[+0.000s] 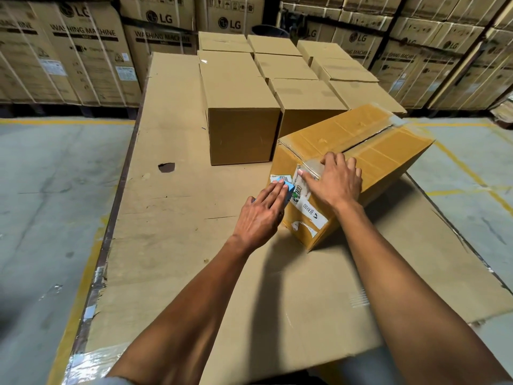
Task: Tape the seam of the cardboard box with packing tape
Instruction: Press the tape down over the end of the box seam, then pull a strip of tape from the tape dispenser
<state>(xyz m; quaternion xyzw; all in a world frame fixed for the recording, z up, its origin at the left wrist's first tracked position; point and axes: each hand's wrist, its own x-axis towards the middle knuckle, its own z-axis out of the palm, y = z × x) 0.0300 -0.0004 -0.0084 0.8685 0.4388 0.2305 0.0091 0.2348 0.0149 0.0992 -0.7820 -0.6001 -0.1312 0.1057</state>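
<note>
A yellow-brown cardboard box (369, 140) lies turned at an angle on the cardboard-covered work surface (172, 218). Its top seam runs as a dark open gap from the near edge to the far corner. My right hand (334, 182) presses flat on clear packing tape (312, 166) at the near top edge, above a white label (311, 209). My left hand (263, 215) holds a blue tape dispenser (288, 187) against the box's near left corner; most of the dispenser is hidden under my fingers.
Several closed plain boxes (238, 107) stand in rows behind the work box. Stacked washing machine cartons (83, 51) wall off the back. Grey concrete floor with yellow lines (460, 168) lies on both sides. A dark hole (166, 167) marks the surface left of centre.
</note>
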